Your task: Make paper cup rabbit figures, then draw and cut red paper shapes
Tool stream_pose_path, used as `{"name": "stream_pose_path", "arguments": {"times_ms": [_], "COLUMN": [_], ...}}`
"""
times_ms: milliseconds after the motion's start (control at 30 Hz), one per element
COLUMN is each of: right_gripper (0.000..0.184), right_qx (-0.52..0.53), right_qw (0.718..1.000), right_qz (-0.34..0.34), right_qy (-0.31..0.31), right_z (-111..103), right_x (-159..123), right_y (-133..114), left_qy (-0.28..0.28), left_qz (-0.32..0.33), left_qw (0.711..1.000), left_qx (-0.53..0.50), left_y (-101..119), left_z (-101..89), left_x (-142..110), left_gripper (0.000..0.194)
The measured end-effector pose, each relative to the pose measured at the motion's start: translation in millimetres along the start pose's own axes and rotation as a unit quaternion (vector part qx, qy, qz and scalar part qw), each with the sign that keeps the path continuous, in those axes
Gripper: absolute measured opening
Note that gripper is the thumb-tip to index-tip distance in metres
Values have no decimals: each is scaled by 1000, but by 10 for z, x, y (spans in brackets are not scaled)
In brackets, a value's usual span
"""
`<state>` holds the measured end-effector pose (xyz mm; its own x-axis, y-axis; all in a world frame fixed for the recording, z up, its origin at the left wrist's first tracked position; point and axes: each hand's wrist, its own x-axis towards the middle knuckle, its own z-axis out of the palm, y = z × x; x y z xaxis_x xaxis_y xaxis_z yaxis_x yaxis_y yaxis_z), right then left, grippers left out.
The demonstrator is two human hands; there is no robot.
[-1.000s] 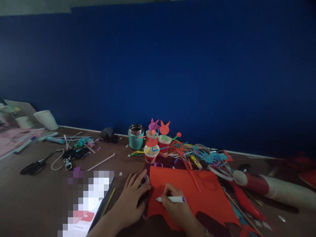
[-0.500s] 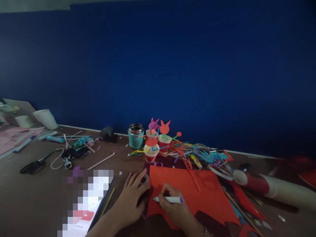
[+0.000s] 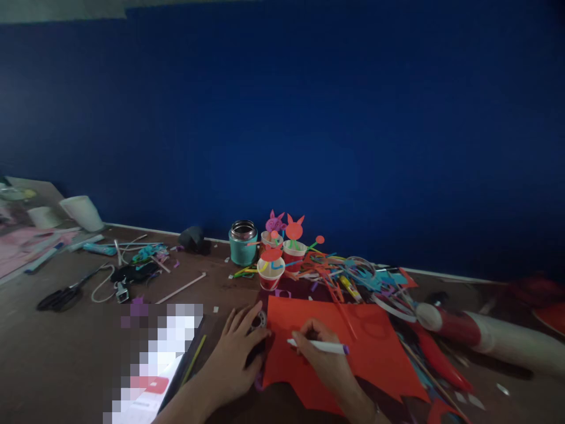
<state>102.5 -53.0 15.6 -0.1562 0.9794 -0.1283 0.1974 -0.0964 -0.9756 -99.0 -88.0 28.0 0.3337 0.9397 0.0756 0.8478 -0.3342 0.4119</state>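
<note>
My right hand [image 3: 324,353] grips a white marker [image 3: 326,346] with a purple end, its tip just above or on a red sheet of paper [image 3: 366,347]. The sheet's lower edge is cut unevenly. My left hand [image 3: 241,347] lies flat with fingers spread at the sheet's left edge, the thumb side reaching that edge. Beneath its fingertips is a small round ring-like item [image 3: 259,321], partly hidden, whose kind I cannot make out.
Behind the sheet stand paper cups [image 3: 271,274] with paper animal figures and a turquoise jar [image 3: 243,244]. Straws and scraps [image 3: 353,271] pile up at right, beside a long white-and-red tube [image 3: 507,338]. Scissors [image 3: 66,294] and a lit, blurred-out screen [image 3: 154,365] are at left.
My right hand has moved right and slightly up over the red paper with the marker. My left hand has stayed nearly in place.
</note>
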Motion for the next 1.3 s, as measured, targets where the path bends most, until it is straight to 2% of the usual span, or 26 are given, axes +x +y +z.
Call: {"name": "stream_pose_path", "arguments": {"times_ms": [167,400,767,1100,1300], "right_gripper": [28,26,26,28,28], "right_qx": [-78,-118,-100,-132,-134], "right_qw": [996,993,995,988,987], "right_qz": [-27,-28,-30,-71,-71], "right_qy": [18,5,-7,37,45], "right_z": [34,46,54,51,52], "right_x": [19,-7,-29,-9,-5], "right_y": [84,71,33,98,92], "left_qy": [13,11,11,3,2], "left_qz": [7,6,4,1,0], "left_qw": [1000,1000,1000,1000,1000], "left_qx": [0,-1,-1,-2,-2], "left_y": [-9,-6,0,10,13], "left_z": [14,13,6,-8,-14], "left_x": [-5,-10,-5,-12,-9], "left_gripper": [51,53,49,49,51]}}
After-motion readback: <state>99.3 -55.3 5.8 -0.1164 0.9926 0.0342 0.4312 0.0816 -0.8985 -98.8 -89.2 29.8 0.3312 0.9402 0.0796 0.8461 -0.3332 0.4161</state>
